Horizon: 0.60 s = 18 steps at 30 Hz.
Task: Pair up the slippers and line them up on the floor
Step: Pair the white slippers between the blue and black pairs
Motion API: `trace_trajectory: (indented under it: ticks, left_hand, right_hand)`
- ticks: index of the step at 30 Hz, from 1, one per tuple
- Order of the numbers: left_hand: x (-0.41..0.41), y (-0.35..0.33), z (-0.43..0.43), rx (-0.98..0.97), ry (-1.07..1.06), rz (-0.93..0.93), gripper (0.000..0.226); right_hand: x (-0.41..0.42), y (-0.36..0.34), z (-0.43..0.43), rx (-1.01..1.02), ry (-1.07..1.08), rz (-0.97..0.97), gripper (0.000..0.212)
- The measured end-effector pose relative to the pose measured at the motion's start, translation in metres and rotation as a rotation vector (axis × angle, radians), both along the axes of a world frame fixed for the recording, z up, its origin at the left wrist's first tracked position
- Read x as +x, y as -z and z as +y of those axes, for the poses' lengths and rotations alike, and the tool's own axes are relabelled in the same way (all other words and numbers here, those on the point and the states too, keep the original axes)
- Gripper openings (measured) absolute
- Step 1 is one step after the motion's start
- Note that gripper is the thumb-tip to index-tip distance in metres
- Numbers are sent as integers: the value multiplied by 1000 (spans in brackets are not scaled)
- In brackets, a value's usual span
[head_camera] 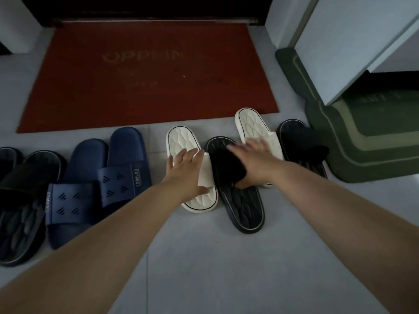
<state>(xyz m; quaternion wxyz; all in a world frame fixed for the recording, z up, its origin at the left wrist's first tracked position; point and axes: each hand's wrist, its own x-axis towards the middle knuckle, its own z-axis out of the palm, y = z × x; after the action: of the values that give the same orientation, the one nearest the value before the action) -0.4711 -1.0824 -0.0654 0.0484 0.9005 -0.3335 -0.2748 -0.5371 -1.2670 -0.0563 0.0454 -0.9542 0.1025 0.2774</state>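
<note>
Several slippers lie in a row on the grey floor. My left hand (184, 169) rests with straight fingers on the strap of a white slipper (181, 141). My right hand (251, 159) reaches over a black slipper (244, 211) and touches the strap of a second white slipper (252, 123), fingers spread. Its thumb hangs by the black slipper's strap. Another black slipper (301, 141) lies at the right, against the green mat. A navy pair (95, 177) sits side by side at the left, and a black pair (22, 200) at the far left.
A red doormat (145, 75) lies behind the row. A green mat (362, 137) lies at the right, under a white cabinet (353, 41). Grey floor tiles (204, 268) stretch toward me.
</note>
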Motion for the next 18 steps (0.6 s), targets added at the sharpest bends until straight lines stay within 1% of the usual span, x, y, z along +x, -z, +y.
trace_trajectory:
  ticks: [2, 4, 6, 13, 16, 18]
  left_hand:
    - [-2, 4, -9, 54, -31, 27, 105]
    - [-2, 8, -11, 77, -38, 18, 104]
    - [-2, 11, -10, 68, -36, 3, 102]
    - [2, 11, -12, 52, -54, -12, 99]
    - [3, 11, -10, 58, -57, -4, 102]
    - [0, 10, -11, 65, -52, 14, 108]
  right_hand:
    - [-1, 13, 16, -78, -58, -47, 99]
    - [0, 17, 24, -156, -57, -145, 80]
    - [0, 11, 24, -131, -30, -197, 69]
    - [-23, 2, 10, 57, -25, -220, 66]
    - [-48, -10, 8, 79, -36, -235, 73]
    - [-67, -17, 6, 73, -39, -244, 77]
